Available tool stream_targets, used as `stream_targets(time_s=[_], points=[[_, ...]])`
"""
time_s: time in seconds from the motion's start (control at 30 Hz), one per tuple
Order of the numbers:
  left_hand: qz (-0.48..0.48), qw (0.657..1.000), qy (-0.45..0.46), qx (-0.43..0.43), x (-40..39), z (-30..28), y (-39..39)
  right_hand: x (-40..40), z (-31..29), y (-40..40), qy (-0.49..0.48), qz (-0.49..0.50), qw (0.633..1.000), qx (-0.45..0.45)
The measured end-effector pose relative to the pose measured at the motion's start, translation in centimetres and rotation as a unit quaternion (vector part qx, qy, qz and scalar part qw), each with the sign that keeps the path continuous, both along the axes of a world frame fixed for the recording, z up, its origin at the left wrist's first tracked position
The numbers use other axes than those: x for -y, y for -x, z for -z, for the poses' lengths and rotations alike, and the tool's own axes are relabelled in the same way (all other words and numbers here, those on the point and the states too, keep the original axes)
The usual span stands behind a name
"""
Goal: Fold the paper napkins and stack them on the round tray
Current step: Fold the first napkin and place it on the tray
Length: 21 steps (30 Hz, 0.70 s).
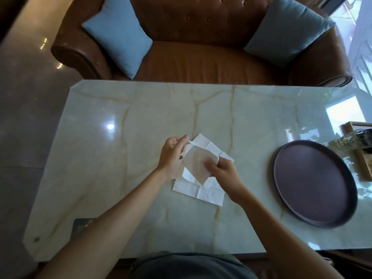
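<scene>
A white paper napkin (203,191) lies unfolded on the marble table (120,158), creased into squares. Above it, a second thin napkin sheet (196,164) is lifted off the table, looking beige in shadow. My left hand (173,156) pinches its upper left corner between thumb and fingers. My right hand (223,168) grips its right edge. The round dark tray (314,186) sits to the right of my hands, with nothing on it.
A wooden box (360,146) with a clear bottle stands at the table's right edge behind the tray. A brown leather sofa (201,61) with two blue cushions lies beyond the far edge of the table. A dark flat object (82,225) rests near my left forearm.
</scene>
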<state>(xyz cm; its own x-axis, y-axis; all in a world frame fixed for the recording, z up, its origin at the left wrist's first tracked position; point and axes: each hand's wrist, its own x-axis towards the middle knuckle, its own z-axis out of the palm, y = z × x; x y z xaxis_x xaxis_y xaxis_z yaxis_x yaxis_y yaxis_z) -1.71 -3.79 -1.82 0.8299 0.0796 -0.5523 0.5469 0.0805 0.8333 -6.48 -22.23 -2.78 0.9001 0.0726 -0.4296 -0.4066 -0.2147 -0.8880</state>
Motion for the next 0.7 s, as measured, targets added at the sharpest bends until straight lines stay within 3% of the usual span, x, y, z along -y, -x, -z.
stream_targets(time_s=[0.1,0.2,0.43,0.7], points=[[0.108,0.993,0.041,-0.02,-0.7,0.0,0.6,1.3,-0.8,-0.9,-0.111,0.002,0.992,-0.052],[0.186,0.979,0.079,-0.029,-1.0,0.3,1.2,1.8,-1.1,-1.4,-0.13,0.012,0.988,-0.081],[0.157,0.987,0.039,0.011,-0.9,0.2,2.1,1.6,-0.9,-1.1,-0.097,0.073,0.986,-0.116],[0.184,0.982,0.038,0.006,-1.0,-0.6,1.9,1.5,-1.9,-1.3,-0.121,0.049,0.99,-0.053]])
